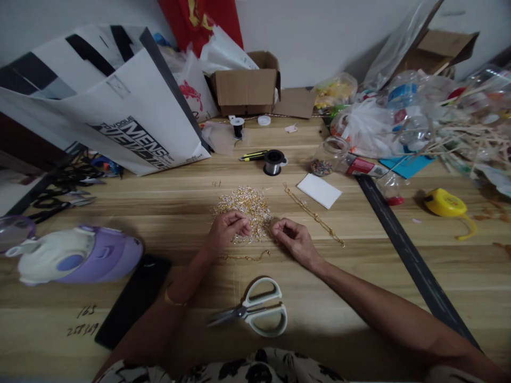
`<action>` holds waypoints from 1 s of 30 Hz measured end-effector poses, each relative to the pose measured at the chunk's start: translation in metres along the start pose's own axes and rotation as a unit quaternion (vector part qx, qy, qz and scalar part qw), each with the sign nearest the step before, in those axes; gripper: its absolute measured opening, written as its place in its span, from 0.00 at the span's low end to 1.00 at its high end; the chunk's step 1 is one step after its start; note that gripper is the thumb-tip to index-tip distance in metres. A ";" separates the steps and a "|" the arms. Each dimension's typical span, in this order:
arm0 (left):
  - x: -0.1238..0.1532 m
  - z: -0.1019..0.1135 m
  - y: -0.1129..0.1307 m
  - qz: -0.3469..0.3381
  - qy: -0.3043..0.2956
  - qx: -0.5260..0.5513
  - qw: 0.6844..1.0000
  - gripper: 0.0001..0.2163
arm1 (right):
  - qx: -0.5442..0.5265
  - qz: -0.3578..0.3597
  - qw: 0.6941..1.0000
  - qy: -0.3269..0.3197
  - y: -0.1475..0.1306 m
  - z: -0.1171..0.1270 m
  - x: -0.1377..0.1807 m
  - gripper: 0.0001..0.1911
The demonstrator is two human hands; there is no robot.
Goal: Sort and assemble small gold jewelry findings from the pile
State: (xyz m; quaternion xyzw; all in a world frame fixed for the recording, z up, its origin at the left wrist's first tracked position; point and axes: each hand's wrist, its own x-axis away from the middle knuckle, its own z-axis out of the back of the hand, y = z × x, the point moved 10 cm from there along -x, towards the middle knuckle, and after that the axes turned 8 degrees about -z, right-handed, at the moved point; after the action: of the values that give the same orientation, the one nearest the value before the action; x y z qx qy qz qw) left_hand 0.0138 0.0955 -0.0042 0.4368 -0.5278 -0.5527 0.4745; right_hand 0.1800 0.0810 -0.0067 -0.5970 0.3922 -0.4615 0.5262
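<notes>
A pile of small gold and silver-coloured beads or findings [249, 205] lies on the wooden table in front of me. Over its near left side is my left hand [232, 224], fingers curled and closed; what they pinch is too small to make out. At the pile's right edge my right hand [293, 238] has thumb and fingertips pressed together, again on nothing I can name. Below the hands a short gold chain [251, 258] lies partly beside my left wrist. A longer gold chain [315, 217] stretches diagonally to the right of the pile.
White-handled scissors [255, 308] lie near the front. Behind the pile stand a wire spool [273, 162] and a jar of beads [328, 157]. A white card [319, 190], a yellow tape measure [445, 203], a purple bottle [83, 255] and a black phone [133, 300] lie around.
</notes>
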 end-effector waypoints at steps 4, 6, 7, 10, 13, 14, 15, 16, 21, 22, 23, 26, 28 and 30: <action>0.000 -0.001 -0.001 -0.003 -0.006 -0.003 1.000 0.12 | 0.000 0.003 1.000 -0.003 0.000 0.000 0.000 0.14; 0.000 -0.001 -0.001 -0.002 -0.007 -0.002 1.000 0.12 | -0.002 0.002 1.000 -0.005 0.001 0.000 0.000 0.13; 0.000 -0.001 -0.001 0.000 -0.007 -0.001 1.000 0.12 | -0.004 0.000 1.000 -0.006 0.001 0.000 0.000 0.13; 0.001 -0.001 -0.001 0.003 -0.007 -0.001 1.000 0.13 | -0.005 -0.004 1.000 -0.006 0.001 0.000 0.000 0.14; 0.001 -0.001 -0.002 0.007 -0.008 0.002 1.000 0.13 | -0.005 -0.006 1.000 -0.002 0.000 0.000 0.000 0.14; 0.001 -0.001 -0.003 0.009 -0.005 0.005 1.000 0.14 | -0.006 -0.006 1.000 0.000 0.000 0.000 0.000 0.15; 0.001 -0.001 -0.003 0.011 -0.002 0.010 1.000 0.14 | -0.006 -0.006 1.000 0.001 0.000 0.000 0.000 0.15; 0.001 -0.001 -0.003 0.014 0.001 0.016 1.000 0.14 | -0.006 -0.006 1.000 0.001 -0.001 0.000 0.000 0.15; 0.002 -0.004 -0.006 0.029 0.001 0.032 0.999 0.15 | 0.002 -0.004 1.000 -0.002 -0.001 -0.001 0.001 0.15; 0.002 -0.005 -0.006 0.029 -0.001 0.032 0.999 0.15 | 0.002 -0.003 1.000 -0.002 -0.001 -0.001 0.001 0.15; 0.002 -0.006 -0.006 0.027 -0.003 0.030 0.999 0.14 | 0.003 -0.002 1.000 -0.002 -0.001 -0.001 0.001 0.15; 0.002 -0.009 -0.002 0.010 -0.013 0.010 1.000 0.13 | 0.012 -0.002 1.000 -0.004 0.001 -0.001 0.001 0.15; 0.002 -0.011 0.001 0.000 -0.020 -0.014 1.000 0.12 | 0.016 -0.001 1.000 -0.003 0.001 -0.001 0.001 0.15; 0.002 -0.012 0.003 -0.005 -0.020 -0.033 0.999 0.11 | 0.015 0.000 1.000 -0.003 0.002 -0.001 0.001 0.15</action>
State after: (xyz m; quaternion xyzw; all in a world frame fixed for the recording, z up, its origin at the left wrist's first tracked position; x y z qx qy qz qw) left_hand 0.0250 0.0917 -0.0022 0.4130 -0.5164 -0.5805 0.4752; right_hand 0.1793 0.0797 -0.0083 -0.5908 0.3834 -0.4652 0.5362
